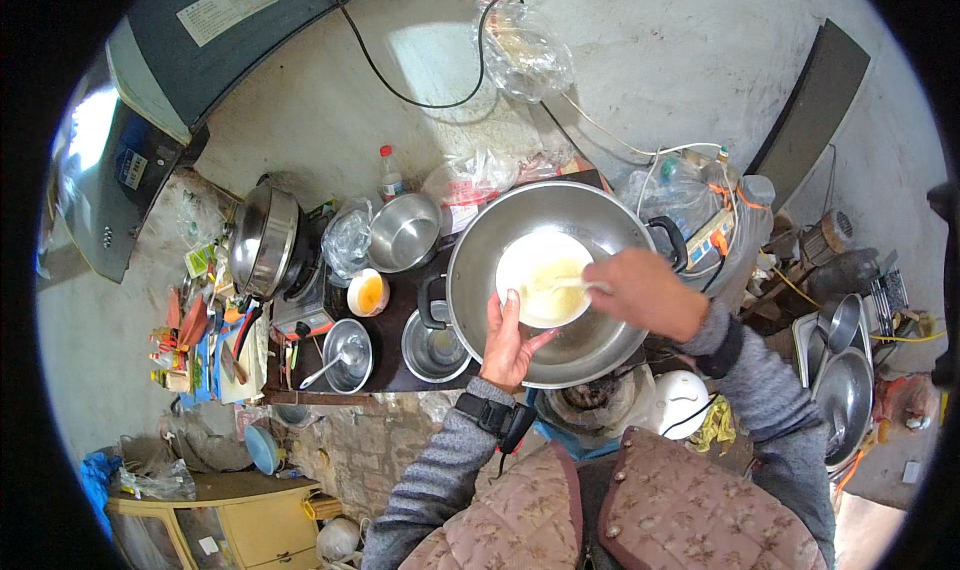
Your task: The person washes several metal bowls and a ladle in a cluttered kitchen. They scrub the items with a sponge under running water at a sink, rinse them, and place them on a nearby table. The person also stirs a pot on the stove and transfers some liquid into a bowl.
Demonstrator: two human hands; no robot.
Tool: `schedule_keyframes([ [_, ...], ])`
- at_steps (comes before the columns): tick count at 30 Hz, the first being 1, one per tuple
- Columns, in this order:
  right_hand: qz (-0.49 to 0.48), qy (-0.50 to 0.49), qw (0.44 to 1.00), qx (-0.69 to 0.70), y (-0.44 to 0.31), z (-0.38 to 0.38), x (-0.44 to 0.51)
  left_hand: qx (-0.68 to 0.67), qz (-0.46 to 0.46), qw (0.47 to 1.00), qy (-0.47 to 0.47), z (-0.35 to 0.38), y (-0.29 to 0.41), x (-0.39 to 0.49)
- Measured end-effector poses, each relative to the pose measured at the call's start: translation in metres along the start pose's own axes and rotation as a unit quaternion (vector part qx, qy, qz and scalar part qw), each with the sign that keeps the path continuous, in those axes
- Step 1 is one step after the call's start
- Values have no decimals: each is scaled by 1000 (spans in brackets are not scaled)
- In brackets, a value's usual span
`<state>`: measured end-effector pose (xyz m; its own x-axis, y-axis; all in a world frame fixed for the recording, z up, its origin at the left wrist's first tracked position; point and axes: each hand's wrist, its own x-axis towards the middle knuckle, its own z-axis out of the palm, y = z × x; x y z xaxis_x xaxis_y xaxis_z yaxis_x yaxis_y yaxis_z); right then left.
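My left hand [507, 349] grips the lower rim of a white bowl [517, 266], its thumb over the edge. Pale yellowish liquid or batter [553, 289] lies in the bowl. A light-coloured utensil [568, 282], perhaps a spoon or chopsticks, dips into it from the right. My right hand [637, 289], somewhat blurred, is closed around that utensil's handle. Both hands are above a large two-handled metal pot [480, 345], whose inside wall shows around the bowl. Whether the bowl touches the pot's bottom cannot be told.
Left of the pot are a steel basin [420, 345], a metal bowl with a ladle [349, 356], a small bowl of orange-yellow contents [369, 292] and a steel pot [405, 232]. A power strip [709, 240] with cords lies to the right. A white appliance [681, 405] stands below right.
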<state>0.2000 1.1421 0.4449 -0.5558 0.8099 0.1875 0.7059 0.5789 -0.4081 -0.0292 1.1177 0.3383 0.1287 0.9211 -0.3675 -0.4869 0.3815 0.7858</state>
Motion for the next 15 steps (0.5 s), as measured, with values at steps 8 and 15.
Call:
schedule_keyframes([
  [8, -50, 11, 999, -4, 15, 26, -4, -16, -59, 998, 5, -7, 7, -1],
  [15, -30, 8, 999, 43, 34, 28, -2, 23, -115, 993, 2, -12, 16, 0],
])
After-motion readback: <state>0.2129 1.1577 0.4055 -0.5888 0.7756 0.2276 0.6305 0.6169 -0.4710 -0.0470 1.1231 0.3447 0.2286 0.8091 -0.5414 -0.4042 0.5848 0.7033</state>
